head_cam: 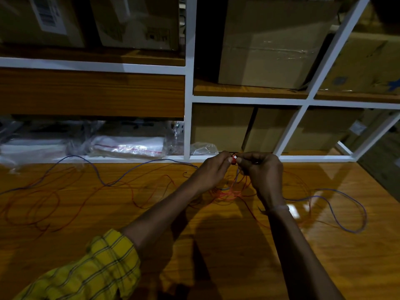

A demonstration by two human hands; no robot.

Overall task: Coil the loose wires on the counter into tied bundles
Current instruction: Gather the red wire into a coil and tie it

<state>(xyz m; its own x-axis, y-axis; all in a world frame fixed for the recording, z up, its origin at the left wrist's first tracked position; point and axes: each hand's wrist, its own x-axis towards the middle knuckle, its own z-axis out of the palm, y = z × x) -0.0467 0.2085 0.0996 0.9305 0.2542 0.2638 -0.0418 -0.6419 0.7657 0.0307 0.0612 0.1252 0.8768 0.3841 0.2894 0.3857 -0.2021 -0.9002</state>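
Thin red wires [43,204] and a blue-purple wire [346,213] sprawl loose over the wooden counter [216,245]. My left hand [211,169] and my right hand [262,172] meet near the counter's back edge. Both pinch a small red and white connector [233,159] at the end of the wires. A bunch of red and blue strands [231,189] hangs from the connector down to the counter between my wrists. The blue wire also runs off to the left [71,158] along the back edge.
A white-framed shelf unit [188,100] stands right behind the counter, filled with cardboard boxes [270,44]. Clear plastic bags [127,146] lie in the lowest shelf at left. The scene is dim. The counter's right edge [381,182] drops off.
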